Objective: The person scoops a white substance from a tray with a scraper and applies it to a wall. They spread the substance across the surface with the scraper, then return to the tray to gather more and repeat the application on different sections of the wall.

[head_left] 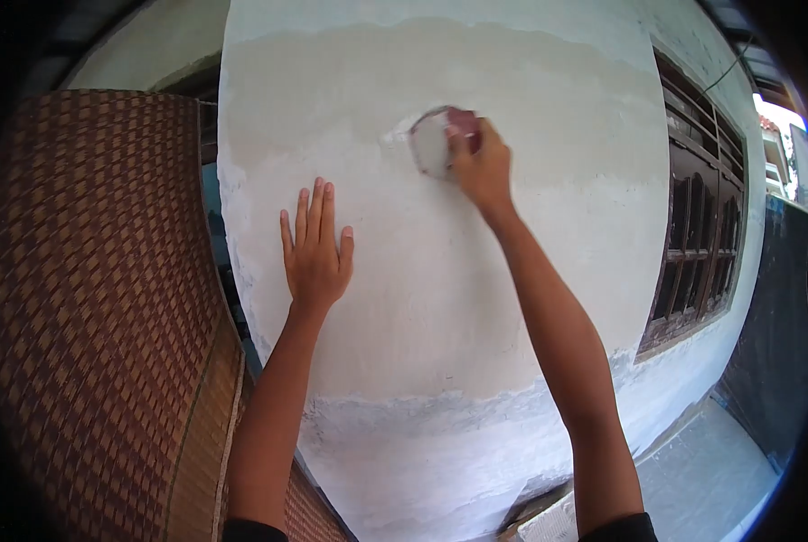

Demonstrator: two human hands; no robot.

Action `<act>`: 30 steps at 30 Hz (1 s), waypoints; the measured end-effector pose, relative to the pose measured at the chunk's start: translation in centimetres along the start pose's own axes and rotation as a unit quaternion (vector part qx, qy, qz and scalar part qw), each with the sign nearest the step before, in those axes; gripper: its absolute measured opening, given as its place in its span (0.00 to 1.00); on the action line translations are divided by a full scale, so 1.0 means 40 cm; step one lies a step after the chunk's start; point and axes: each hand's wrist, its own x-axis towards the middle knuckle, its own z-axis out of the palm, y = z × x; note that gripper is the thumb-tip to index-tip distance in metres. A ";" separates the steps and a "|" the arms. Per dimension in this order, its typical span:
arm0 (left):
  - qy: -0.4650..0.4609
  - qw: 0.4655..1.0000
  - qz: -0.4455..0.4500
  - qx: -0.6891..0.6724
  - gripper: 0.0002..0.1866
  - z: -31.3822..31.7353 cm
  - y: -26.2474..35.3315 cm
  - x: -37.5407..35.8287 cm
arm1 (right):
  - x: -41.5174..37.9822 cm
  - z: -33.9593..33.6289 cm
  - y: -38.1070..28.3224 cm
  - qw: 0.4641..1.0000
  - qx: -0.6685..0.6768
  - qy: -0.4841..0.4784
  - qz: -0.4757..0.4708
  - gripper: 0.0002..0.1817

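Observation:
My right hand grips a reddish-brown sheet, which looks like sandpaper, against the upper part of the wall. Its pale, dusty middle has a dark edge around it, and motion blurs it a little. A whitish smear marks the wall just left of the sheet. Lower and to the left, my left hand lies flat on the wall, fingers stretched upward and thumb apart, holding nothing. The wall surface is patchy, with a beige band above and whiter, rougher plaster near the bottom.
A woven brown mat or panel stands close on the left. To the right, a dark wooden window with bars is set in the wall. Grey floor and a dark panel lie at the lower right.

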 end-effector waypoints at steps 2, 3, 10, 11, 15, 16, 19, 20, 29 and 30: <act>-0.012 1.000 -0.008 0.001 0.32 0.000 0.007 -0.005 | 0.039 -0.044 0.054 0.994 -0.007 0.070 0.083 0.15; -0.022 1.000 -0.013 0.005 0.32 -0.002 0.007 -0.005 | 0.053 -0.084 0.061 0.985 0.010 0.122 0.124 0.15; -0.009 1.000 -0.008 0.016 0.32 0.006 0.008 -0.008 | 0.012 0.013 -0.092 0.998 0.054 -0.030 -0.001 0.18; -0.013 1.000 -0.004 0.010 0.32 0.002 0.004 -0.009 | 0.015 0.015 -0.069 0.998 0.052 -0.029 0.001 0.18; -0.014 1.000 -0.005 0.008 0.32 0.002 0.007 -0.009 | 0.063 -0.061 0.054 0.975 0.040 0.164 0.147 0.14; -0.014 1.000 -0.008 0.009 0.32 0.004 0.009 -0.010 | 0.073 -0.086 0.085 0.964 0.043 0.217 0.145 0.14; 0.009 1.000 -0.007 0.019 0.32 0.011 0.016 -0.013 | 0.048 -0.082 0.048 0.965 0.137 0.168 0.150 0.17; 0.005 1.000 -0.010 0.019 0.32 0.011 0.015 -0.012 | 0.034 -0.052 0.044 0.981 0.120 0.105 0.113 0.19; -0.004 1.000 -0.009 0.028 0.33 0.014 0.019 -0.007 | 0.067 -0.107 0.060 0.960 0.077 0.211 0.169 0.14; -0.001 0.999 -0.010 0.033 0.33 0.017 0.022 -0.010 | 0.065 -0.114 0.048 0.948 0.124 0.219 0.193 0.15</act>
